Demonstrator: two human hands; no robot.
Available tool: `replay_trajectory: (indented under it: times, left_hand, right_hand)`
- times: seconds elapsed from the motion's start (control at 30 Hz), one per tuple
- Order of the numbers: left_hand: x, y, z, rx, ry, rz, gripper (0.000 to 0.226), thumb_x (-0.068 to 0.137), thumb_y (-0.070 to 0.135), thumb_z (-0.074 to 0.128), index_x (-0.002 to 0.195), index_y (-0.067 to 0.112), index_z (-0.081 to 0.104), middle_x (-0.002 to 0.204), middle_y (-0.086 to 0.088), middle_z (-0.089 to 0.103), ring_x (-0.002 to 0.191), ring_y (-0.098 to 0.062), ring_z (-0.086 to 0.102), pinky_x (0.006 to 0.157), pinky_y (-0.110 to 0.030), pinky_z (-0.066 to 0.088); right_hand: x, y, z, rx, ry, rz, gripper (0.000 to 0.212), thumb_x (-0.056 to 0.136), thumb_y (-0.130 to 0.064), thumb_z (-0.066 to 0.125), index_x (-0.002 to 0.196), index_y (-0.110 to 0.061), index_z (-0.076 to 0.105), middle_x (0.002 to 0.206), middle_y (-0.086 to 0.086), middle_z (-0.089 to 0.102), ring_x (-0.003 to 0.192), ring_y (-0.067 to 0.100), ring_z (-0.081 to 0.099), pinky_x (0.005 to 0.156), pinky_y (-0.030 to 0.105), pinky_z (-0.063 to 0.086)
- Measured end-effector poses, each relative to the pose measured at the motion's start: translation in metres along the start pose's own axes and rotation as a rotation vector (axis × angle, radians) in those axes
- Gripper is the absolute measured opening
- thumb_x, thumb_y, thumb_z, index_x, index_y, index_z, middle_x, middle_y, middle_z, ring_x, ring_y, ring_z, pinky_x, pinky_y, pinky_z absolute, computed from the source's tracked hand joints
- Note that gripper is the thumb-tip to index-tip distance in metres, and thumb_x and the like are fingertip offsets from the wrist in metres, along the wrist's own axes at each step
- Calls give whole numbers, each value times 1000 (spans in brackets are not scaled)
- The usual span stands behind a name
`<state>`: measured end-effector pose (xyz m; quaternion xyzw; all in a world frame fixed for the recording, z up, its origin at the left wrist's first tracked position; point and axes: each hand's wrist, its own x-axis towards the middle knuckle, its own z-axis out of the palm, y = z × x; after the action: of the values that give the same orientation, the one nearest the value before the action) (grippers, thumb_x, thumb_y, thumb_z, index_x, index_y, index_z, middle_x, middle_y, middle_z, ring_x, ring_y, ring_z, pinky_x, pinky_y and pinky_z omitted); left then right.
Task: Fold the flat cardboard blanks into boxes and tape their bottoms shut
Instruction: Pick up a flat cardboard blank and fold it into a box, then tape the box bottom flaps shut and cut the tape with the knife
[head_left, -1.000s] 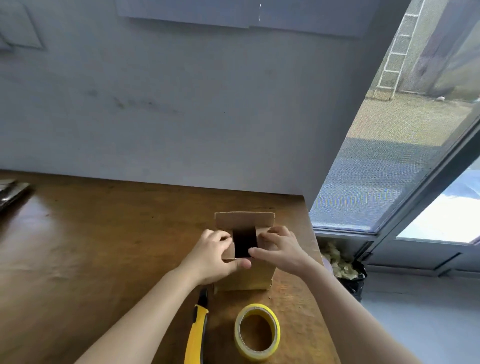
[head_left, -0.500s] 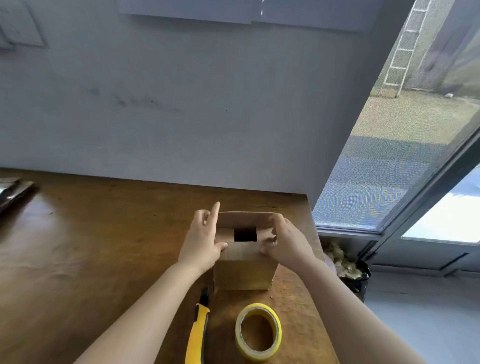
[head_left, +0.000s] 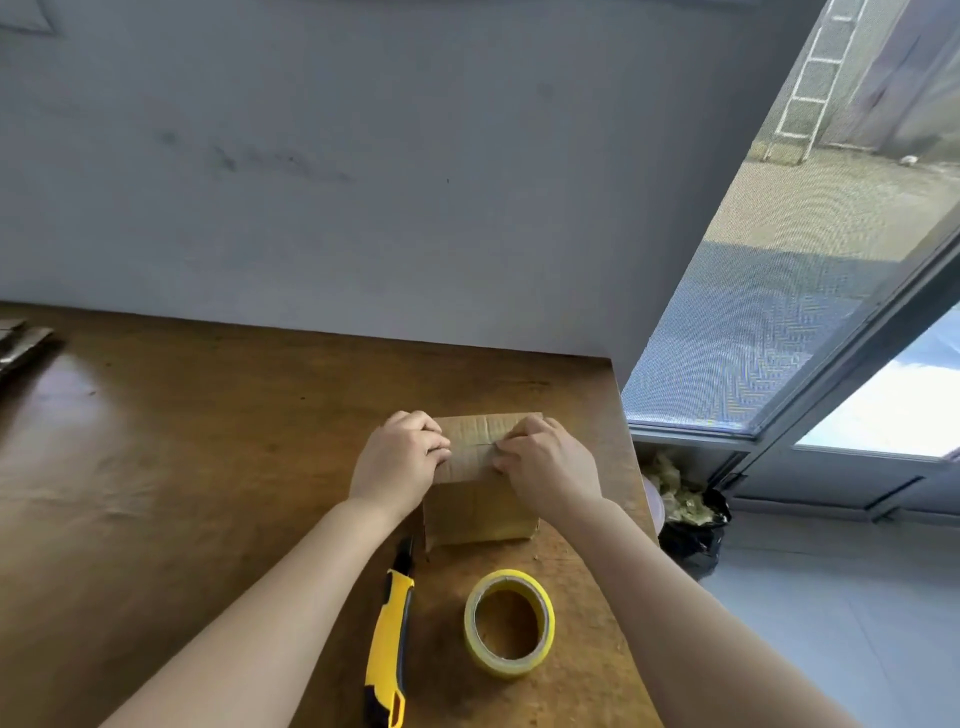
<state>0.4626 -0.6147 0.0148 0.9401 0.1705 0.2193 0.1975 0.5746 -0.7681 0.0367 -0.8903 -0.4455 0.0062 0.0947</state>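
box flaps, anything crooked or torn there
Nothing stands out. The box stands square on the table, its flaps meeting in a fairly straight seam between the left hand and right hand. Only light creases show on the far flap.

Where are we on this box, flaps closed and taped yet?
Done: the cardboard box stands formed, flaps folded shut. In hand: left hand and right hand hold the flaps together. Left: no tape shows on the seam; the tape roll lies untouched.

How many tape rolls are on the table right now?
1. The yellow tape roll lies flat just right of the utility knife, nearer the camera than the box. Others could be outside the frame.
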Motion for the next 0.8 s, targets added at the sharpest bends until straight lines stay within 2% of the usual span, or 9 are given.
replay_trajectory:
  times: [0.1, 0.2, 0.3, 0.4, 0.43, 0.5, 0.6, 0.7, 0.8]
  left_hand:
    - [-9, 9, 2, 175, 73, 103, 12, 83, 11, 71, 94, 11, 76, 97, -5, 68, 95, -25, 59, 81, -39, 48]
    - [-35, 20, 13, 186, 124, 383, 8, 79, 9, 69, 86, 12, 71, 84, -6, 60, 79, -25, 54, 65, -35, 45]
    - [-66, 28, 32, 249, -344, 584, 14, 74, 17, 66, 88, 16, 67, 88, -3, 59, 82, -22, 56, 57, -30, 45]
    - [-91, 22, 52, 250, -771, 409, 49, 73, 10, 57, 121, 21, 59, 137, -7, 38, 124, -27, 39, 88, -40, 44]
    - [-95, 21, 54, 239, -837, 359, 55, 72, 7, 58, 124, 22, 58, 147, -6, 25, 132, -27, 29, 97, -44, 41]
    - [-99, 21, 57, 217, -853, 307, 41, 76, 1, 59, 113, 19, 63, 154, -4, 14, 138, -28, 22, 99, -47, 41]
    - [-96, 17, 58, 127, -847, 196, 20, 86, 4, 57, 99, 16, 67, 150, -1, 26, 129, -27, 38, 95, -44, 45]
    - [-85, 13, 49, -103, -871, 33, 24, 82, 10, 57, 98, 24, 68, 142, 4, 39, 118, -18, 49, 96, -33, 42]
    - [-67, 13, 26, -336, -823, -108, 21, 76, 17, 70, 91, 32, 69, 119, 9, 54, 89, 1, 53, 77, -13, 41]
  right_hand:
    - [1, 5, 5, 1, -23, -14, 30, 99, -39, 41, 111, -37, 69, 118, -11, 56, 113, 12, 43, 88, 26, 48]
    - [2, 6, 8, 51, -23, 0, 29, 97, -40, 46, 109, -34, 71, 117, -10, 57, 115, 13, 44, 90, 29, 47]
    - [-2, 5, 11, 175, 79, 85, 27, 94, -41, 52, 102, -29, 74, 111, -8, 56, 108, 14, 47, 85, 33, 49]
    - [-4, 7, 14, 172, 72, 63, 28, 95, -39, 53, 109, -27, 72, 116, -8, 57, 110, 15, 47, 86, 35, 50]
    - [-5, 8, 15, 179, 71, 63, 28, 95, -38, 53, 112, -26, 71, 118, -8, 57, 111, 16, 47, 87, 35, 50]
    - [-6, 8, 16, 185, 72, 66, 30, 95, -37, 54, 118, -25, 69, 122, -8, 56, 114, 16, 46, 88, 34, 49]
    - [-8, 9, 15, 186, 55, 60, 33, 95, -36, 54, 124, -25, 65, 126, -8, 55, 117, 15, 45, 90, 32, 46]
    - [-9, 13, 12, 218, 26, 48, 34, 93, -33, 58, 126, -25, 63, 129, -9, 55, 118, 16, 45, 93, 32, 44]
    - [-6, 17, 10, 253, -11, 67, 34, 91, -32, 61, 124, -25, 65, 128, -10, 56, 119, 16, 45, 96, 33, 43]
